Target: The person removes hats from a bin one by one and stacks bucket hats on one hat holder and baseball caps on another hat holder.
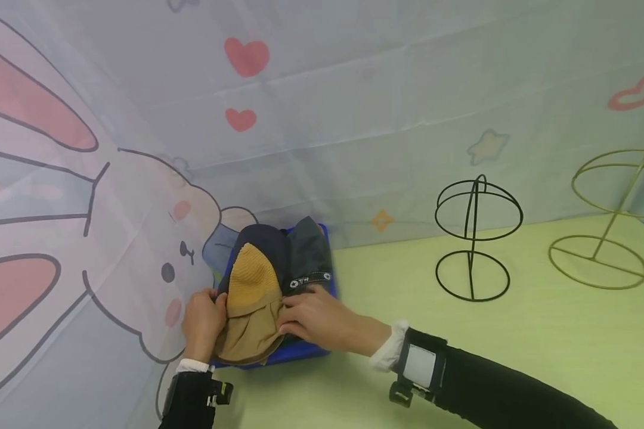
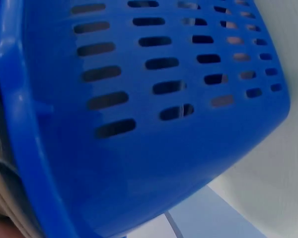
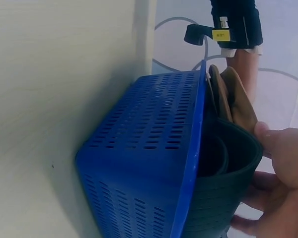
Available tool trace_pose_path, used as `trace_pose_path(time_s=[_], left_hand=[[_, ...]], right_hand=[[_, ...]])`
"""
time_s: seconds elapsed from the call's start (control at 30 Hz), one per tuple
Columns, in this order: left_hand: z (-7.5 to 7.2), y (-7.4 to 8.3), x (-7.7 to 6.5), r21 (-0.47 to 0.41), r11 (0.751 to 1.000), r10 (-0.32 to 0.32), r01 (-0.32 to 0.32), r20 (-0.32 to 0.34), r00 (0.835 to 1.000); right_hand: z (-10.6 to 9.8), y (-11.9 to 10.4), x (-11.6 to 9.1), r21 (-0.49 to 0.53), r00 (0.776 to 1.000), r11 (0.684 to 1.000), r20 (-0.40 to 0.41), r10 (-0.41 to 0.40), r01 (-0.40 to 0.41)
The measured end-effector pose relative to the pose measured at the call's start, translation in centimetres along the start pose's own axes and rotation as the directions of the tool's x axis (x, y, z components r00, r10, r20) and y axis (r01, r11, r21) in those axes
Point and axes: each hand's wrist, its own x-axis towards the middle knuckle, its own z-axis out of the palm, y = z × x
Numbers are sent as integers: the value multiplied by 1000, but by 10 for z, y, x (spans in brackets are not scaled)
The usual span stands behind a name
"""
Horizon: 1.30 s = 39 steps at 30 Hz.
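Several soft hats lie packed in a blue slotted plastic basket. On top is a hat with a yellow ribbed crown and tan brim. My left hand grips its left edge, and my right hand pinches its right edge. Behind it lie a navy hat and a dark grey-green hat with a lettered band. In the right wrist view my right hand has its thumb at the tan brim, its fingers partly hidden behind a dark green hat. The left wrist view shows mostly the basket's side.
A black wire hat stand stands on the pale green table to the right. A gold wire hat stand is farther right. A printed cloth backdrop rises behind and along the left, close to the basket.
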Motion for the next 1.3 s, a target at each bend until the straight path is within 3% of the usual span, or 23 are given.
trace_pose_path(time_s=[0.2,0.4,0.53,0.67,0.8,1.0,1.13,1.3], left_hand=[[1,4,0,-23,1000,-11,10,-30,999],[-5,10,-1,-72,997,-5,2,-50,999],[-5,13,-2,-79,995,58,-66,-98,993],[0,13,-2,-79,984,152,-162,-121,981],[1,15,0,-128,964,229,-231,-32,973],[-10,19,1,-182,960,239,-212,144,960],[-25,25,-1,-268,952,205,-145,212,955],[-45,39,-7,-424,905,149,-30,252,956]], right_hand=[[0,2,-5,179,997,983,-75,-25,39],[-4,1,-12,276,998,961,-57,36,-19],[-5,1,-15,335,994,942,-88,57,-25],[-3,1,-17,351,987,935,-160,13,45],[-2,1,-19,340,975,931,-212,-59,131],[-2,1,-25,359,973,915,-200,-115,182],[-6,1,-31,355,952,902,-264,-156,246],[-16,7,-46,341,913,895,-380,-150,289]])
